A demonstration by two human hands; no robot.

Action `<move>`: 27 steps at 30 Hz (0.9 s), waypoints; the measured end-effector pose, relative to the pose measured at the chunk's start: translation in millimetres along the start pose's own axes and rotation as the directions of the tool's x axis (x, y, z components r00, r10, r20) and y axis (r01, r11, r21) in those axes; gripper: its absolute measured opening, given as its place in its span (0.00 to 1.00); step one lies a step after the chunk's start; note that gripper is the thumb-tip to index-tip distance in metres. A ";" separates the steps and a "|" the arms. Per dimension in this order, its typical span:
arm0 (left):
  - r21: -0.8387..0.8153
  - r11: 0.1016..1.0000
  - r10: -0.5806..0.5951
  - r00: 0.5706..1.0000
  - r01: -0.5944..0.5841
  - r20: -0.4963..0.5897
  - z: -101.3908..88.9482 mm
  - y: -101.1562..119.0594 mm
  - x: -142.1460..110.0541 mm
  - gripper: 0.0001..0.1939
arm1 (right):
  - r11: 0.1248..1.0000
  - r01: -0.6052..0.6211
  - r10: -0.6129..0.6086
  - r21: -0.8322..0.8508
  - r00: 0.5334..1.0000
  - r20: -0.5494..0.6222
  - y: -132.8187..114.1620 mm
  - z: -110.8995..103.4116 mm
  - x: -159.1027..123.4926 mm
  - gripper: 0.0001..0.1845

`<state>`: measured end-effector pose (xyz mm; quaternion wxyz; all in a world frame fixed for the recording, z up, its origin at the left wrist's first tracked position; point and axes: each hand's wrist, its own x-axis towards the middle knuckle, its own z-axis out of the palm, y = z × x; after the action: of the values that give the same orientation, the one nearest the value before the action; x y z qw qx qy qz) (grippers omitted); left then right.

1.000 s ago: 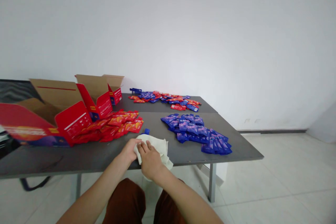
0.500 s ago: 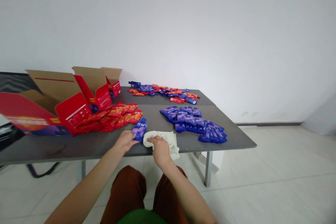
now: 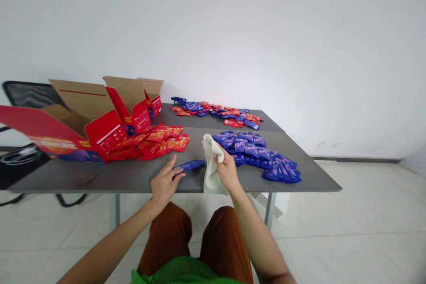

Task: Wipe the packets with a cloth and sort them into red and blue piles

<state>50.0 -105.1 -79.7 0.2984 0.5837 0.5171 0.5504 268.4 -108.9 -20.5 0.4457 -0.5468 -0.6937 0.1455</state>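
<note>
My left hand (image 3: 165, 180) is closed on the left end of a small blue pouch (image 3: 191, 165), near the table's front edge. The pouch is tilted, so I see it nearly edge-on. My right hand (image 3: 228, 166) grips a folded off-white cloth (image 3: 212, 173), which hangs down over the table's edge just right of the pouch. Behind the right hand lies a pile of blue pouches (image 3: 249, 147), with a fanned group of blue pouches (image 3: 282, 170) at its right. Red-orange pouches (image 3: 159, 142) are heaped beyond the left hand.
Open red cartons (image 3: 104, 135) with raised brown flaps stand along the left of the grey table (image 3: 133, 177). Mixed red and blue pouches (image 3: 216, 113) lie at the back, by the white wall. A black mesh chair (image 3: 33, 94) is behind the cartons.
The pouch in my left hand has turned from face-up to nearly edge-on. My right hand has lifted the cloth off the table, away from the pouch. The view has shifted slightly.
</note>
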 end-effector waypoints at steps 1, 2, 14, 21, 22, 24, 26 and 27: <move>-0.013 1.000 -0.020 0.998 0.021 0.062 0.7 0.8 0.1 0.10 | 0.999 0.023 -0.022 -0.038 1.000 0.020 -4.4 4.3 5.3 0.29; -0.024 0.999 -0.038 0.993 0.041 0.115 0.7 1.3 0.5 0.11 | 0.995 0.054 -0.050 -0.082 0.997 0.058 -8.7 10.5 9.9 0.29; -0.042 0.962 -0.255 0.944 0.269 0.208 -7.1 8.9 5.1 0.10 | 0.916 0.354 -0.187 -0.190 0.794 0.578 -0.4 98.8 21.8 0.27; -0.168 0.946 -0.245 0.952 0.276 0.182 -11.0 8.4 5.0 0.18 | 0.889 0.216 -0.026 -0.403 0.904 0.427 22.1 89.7 31.7 0.29; -0.108 0.959 -0.235 0.950 0.260 0.204 -14.5 6.7 7.3 0.19 | 0.887 0.227 -0.036 -0.402 0.901 0.432 22.3 88.5 30.1 0.30; 0.016 0.982 -0.183 0.944 0.186 0.275 -22.5 3.5 14.0 0.18 | 0.883 0.288 -0.085 -0.371 0.875 0.476 19.8 86.8 24.8 0.30; 0.120 0.990 -0.117 0.932 0.080 0.344 -29.7 0.9 20.8 0.15 | 0.872 0.384 -0.173 -0.304 0.822 0.543 14.1 86.4 16.8 0.30; 0.168 0.985 -0.085 0.926 0.023 0.369 -32.3 -0.4 23.5 0.14 | 0.864 0.426 -0.216 -0.268 0.795 0.566 10.7 86.7 12.3 0.30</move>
<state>15.9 -90.2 -65.3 0.3586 0.6858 0.5091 0.3767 207.7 -69.3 -70.8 0.1452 -0.4345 -0.8862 0.0695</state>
